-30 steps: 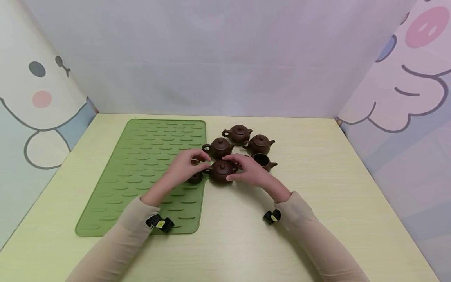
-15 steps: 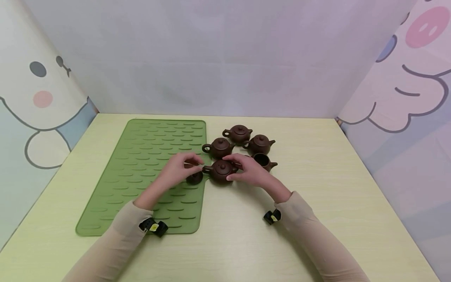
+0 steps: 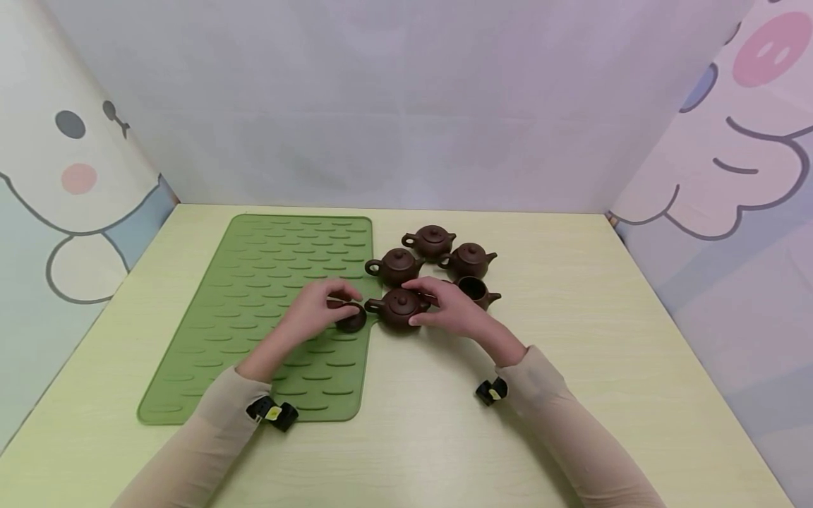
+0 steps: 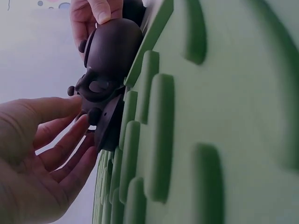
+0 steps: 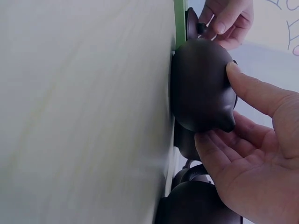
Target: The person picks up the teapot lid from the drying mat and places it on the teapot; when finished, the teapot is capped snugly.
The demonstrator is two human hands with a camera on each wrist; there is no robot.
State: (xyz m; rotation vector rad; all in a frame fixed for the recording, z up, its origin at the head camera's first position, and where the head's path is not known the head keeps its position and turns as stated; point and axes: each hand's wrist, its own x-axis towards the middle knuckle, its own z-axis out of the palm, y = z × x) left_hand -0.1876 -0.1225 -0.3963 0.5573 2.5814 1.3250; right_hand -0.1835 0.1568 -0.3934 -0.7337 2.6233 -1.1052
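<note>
A dark brown teapot [image 3: 401, 309] with its lid on stands just right of the green mat's edge. My right hand [image 3: 447, 307] holds it at the spout side; in the right wrist view the thumb rests high on the body and the fingers touch it below the spout. A loose teapot lid [image 3: 351, 319] lies on the mat near that edge, knob up, beside the teapot's handle. Over this lid is my left hand [image 3: 317, 309]. Its thumb and fingers are spread near the knob [image 4: 94, 115] in the left wrist view; no clear pinch shows.
Behind stand three lidded teapots: one at left [image 3: 398, 267], one at the back [image 3: 432, 242], one at right [image 3: 468, 260]. A lidless teapot [image 3: 473, 288] sits partly behind my right hand. The green mat [image 3: 254, 317] covers the table's left part.
My left hand has drawn back leftward and slightly down from the teapot's handle to the loose lid. The right hand and the teapots have stayed in place.
</note>
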